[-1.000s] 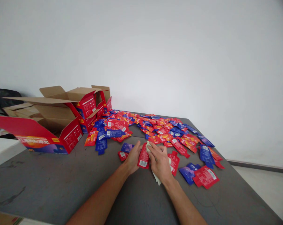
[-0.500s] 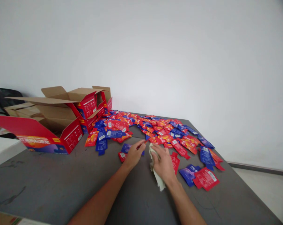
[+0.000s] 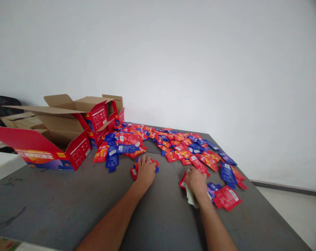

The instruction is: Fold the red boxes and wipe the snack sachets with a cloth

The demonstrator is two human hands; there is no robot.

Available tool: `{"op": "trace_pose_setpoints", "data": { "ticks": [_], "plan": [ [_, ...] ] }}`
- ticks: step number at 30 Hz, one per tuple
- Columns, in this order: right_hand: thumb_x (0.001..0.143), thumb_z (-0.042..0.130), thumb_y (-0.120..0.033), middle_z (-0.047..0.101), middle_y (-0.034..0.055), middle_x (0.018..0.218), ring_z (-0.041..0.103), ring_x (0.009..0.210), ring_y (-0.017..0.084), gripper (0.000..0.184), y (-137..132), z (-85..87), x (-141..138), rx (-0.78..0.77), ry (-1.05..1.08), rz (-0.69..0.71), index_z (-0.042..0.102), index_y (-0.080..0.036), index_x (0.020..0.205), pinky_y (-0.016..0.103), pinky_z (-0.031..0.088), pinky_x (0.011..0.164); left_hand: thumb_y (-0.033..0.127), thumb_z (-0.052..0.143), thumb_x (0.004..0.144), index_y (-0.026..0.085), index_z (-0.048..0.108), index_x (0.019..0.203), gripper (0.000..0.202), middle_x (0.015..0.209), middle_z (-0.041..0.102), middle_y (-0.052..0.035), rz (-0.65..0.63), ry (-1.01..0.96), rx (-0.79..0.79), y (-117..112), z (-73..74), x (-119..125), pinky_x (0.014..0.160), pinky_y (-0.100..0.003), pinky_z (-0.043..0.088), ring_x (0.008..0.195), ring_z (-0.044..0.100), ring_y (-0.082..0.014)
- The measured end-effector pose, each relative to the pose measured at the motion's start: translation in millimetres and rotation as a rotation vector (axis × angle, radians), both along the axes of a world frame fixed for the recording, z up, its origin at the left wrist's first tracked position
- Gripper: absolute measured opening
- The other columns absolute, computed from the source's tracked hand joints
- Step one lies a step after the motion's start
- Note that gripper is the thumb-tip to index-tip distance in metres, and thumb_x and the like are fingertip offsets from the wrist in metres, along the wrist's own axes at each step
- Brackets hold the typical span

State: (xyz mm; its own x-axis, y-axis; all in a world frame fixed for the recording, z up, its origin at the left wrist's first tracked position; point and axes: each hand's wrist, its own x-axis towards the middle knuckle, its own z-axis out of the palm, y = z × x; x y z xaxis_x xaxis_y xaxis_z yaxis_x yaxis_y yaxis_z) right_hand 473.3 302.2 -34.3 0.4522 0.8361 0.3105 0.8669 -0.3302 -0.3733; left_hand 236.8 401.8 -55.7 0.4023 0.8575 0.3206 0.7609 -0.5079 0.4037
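My left hand [image 3: 145, 171] lies palm down with its fingers stretched flat over a red packet [image 3: 134, 172] and a blue one on the grey table [image 3: 69, 202]. My right hand [image 3: 197, 182] is curled round a pale cloth [image 3: 191, 197] and rests on a red packet [image 3: 183, 180] at the near edge of the pile. A wide scatter of red and blue packets [image 3: 178, 144] spreads across the far half of the table.
Open red cardboard boxes [image 3: 53, 139] with raised flaps stand at the left of the table. A white wall rises behind. The table's right edge drops to a pale floor [image 3: 291, 205]. A white surface [image 3: 1, 165] adjoins the table at left.
The hands have parted. The left hand set the red packet down and flattened over packets on the table; the right hand carried the cloth to the right and lower onto the pile's edge.
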Motion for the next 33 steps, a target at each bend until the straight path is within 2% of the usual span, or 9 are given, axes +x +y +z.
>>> {"op": "trace_pose_setpoints", "data": {
  "ticks": [5,9,11,14,17,20,23,29,33],
  "plan": [
    [0.089,0.046,-0.026,0.073,0.0175,0.106,0.068,0.100,0.028,0.032,13,-12.8,-28,0.068,0.091,0.108,0.070,-0.015,0.107,0.044,0.043,0.093,0.012,0.057,0.080,0.022,0.075,0.108,0.035,0.135,0.058,-0.0165,0.134,0.126,0.050,-3,10.7,-4,0.114,-0.062,0.007,0.141,0.027,-0.0424],
    [0.090,0.048,-0.029,0.074,0.0126,0.110,0.068,0.104,0.025,0.032,19,-16.4,-50,0.129,0.192,0.236,0.071,-0.019,0.110,0.040,0.046,0.095,0.013,0.061,0.077,0.021,0.076,0.101,0.029,0.131,0.060,-0.0167,0.215,0.073,0.043,-2,18.3,-8,0.112,-0.059,0.015,0.141,0.026,-0.0423],
    [0.091,0.047,-0.033,0.075,0.0107,0.107,0.070,0.098,0.024,0.033,20,-16.6,-55,0.154,0.252,0.276,0.072,-0.020,0.110,0.039,0.050,0.091,0.016,0.061,0.078,0.019,0.076,0.094,0.023,0.123,0.063,-0.0174,0.166,-0.030,0.003,-3,17.8,-5,0.109,-0.054,0.024,0.134,0.037,-0.0394],
    [0.091,0.046,-0.037,0.076,0.0090,0.103,0.071,0.093,0.023,0.036,20,-15.6,-55,0.189,0.339,0.301,0.072,-0.021,0.110,0.037,0.053,0.086,0.027,0.059,0.082,0.020,0.072,0.073,0.017,0.085,0.069,-0.0144,0.028,-0.242,-0.158,-9,11.4,8,0.095,-0.044,0.038,0.100,0.060,-0.0309],
    [0.091,0.046,-0.039,0.076,0.0089,0.101,0.071,0.092,0.023,0.037,20,-13.7,-53,0.222,0.403,0.298,0.072,-0.020,0.108,0.038,0.054,0.085,0.035,0.068,0.076,0.022,0.064,0.060,0.021,0.063,0.062,-0.0067,-0.056,-0.367,-0.283,-18,3.1,21,0.079,-0.036,0.042,0.072,0.061,-0.0242],
    [0.089,0.049,-0.040,0.076,0.0089,0.099,0.071,0.090,0.023,0.036,20,-11.9,-55,0.241,0.447,0.293,0.073,-0.019,0.105,0.038,0.055,0.084,0.025,0.073,0.065,0.023,0.065,0.066,0.008,0.064,0.064,-0.0036,-0.120,-0.452,-0.362,-22,-1.7,26,0.070,-0.031,0.040,0.064,0.058,-0.0208],
    [0.089,0.051,-0.042,0.076,0.0083,0.098,0.071,0.089,0.023,0.035,19,-10.2,-58,0.247,0.480,0.301,0.073,-0.019,0.104,0.037,0.055,0.083,0.014,0.069,0.060,0.021,0.069,0.078,0.019,0.064,0.065,-0.0019,-0.180,-0.554,-0.546,-20,-1.7,26,0.063,-0.029,0.038,0.058,0.057,-0.0186],
    [0.091,0.052,-0.041,0.074,0.0089,0.108,0.068,0.098,0.025,0.036,14,1.4,-63,0.299,0.487,0.282,0.070,-0.020,0.113,0.041,0.052,0.091,0.015,0.058,0.069,0.016,0.070,0.083,0.019,0.072,0.070,-0.0027,-0.264,-0.986,-0.854,-17,9.7,27,0.058,-0.026,0.041,0.060,0.060,-0.0161],
    [0.092,0.054,-0.033,0.070,0.0087,0.120,0.062,0.113,0.025,0.029,5,11.7,-78,0.356,0.357,0.468,0.070,-0.023,0.115,0.042,0.046,0.101,0.017,0.065,0.070,0.014,0.070,0.088,0.019,0.075,0.070,-0.0038,-0.291,-1.316,-0.978,-15,22.9,24,0.060,-0.025,0.044,0.061,0.061,-0.0147]
  ]
}}
